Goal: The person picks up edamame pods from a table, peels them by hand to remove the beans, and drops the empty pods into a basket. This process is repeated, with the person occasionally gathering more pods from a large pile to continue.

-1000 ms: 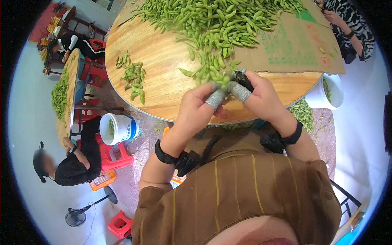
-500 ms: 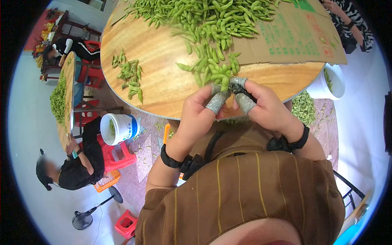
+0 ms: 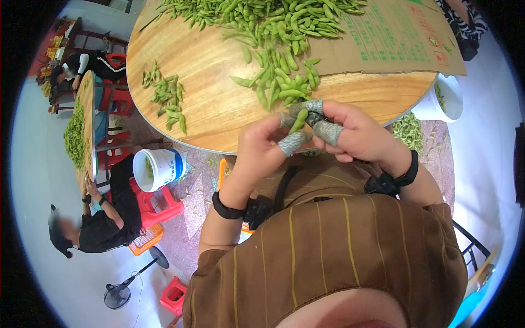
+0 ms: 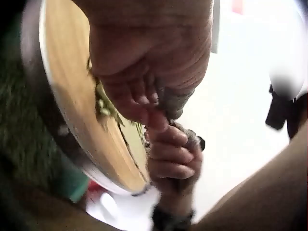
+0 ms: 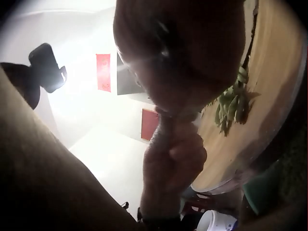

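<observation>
While the left hand (image 3: 257,147) pinches a green pod (image 3: 298,122) by the table (image 3: 208,93) | pod's long axis slants tableward | right hand (image 3: 363,134) alongside, gripping small black object (image 3: 313,118)

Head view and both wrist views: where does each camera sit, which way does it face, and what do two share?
Head: worn on the head, facing forward and down at the round wooden table and green bean pods; shows left hand, right hand, forearms, brown striped shirt.
Left wrist: on the left wrist, facing along the palm to the fingers; left hand large above, right hand beyond.
Right wrist: on the right wrist, facing its fingers; right hand large and dark above, left hand beyond.
Shared: both wrist views show both hands and the table's curved edge.
</observation>
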